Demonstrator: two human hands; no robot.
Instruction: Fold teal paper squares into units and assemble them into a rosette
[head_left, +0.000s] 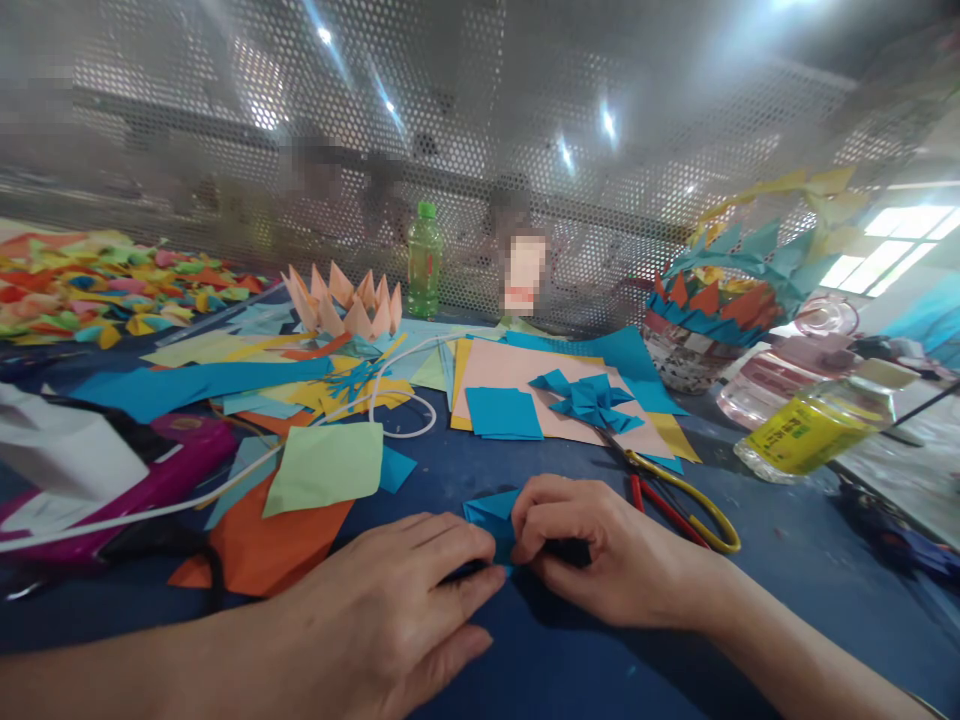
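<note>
A small folded piece of blue paper [491, 510] lies on the table between my two hands, its near part covered by fingers. My left hand [405, 600] presses its curled fingertips on the left side of the paper, with the thumb lower and apart. From the right, my right hand [581, 545] pinches the paper's other side between bent fingers and thumb. Just beyond are a stack of blue paper squares [504, 413] and several folded blue pieces [589, 400] on a pale pink sheet [525, 370]. Scissors [686, 505] with red and yellow handles lie to the right.
At left are a purple glue gun [172, 450], a white cable [255, 465], and green [326, 465] and orange paper [277, 545]. Further back stand a peach folded-paper ring [345, 305] and a green bottle [425, 260]. A paper basket [690, 340] and a yellow-labelled bottle [817, 425] stand right.
</note>
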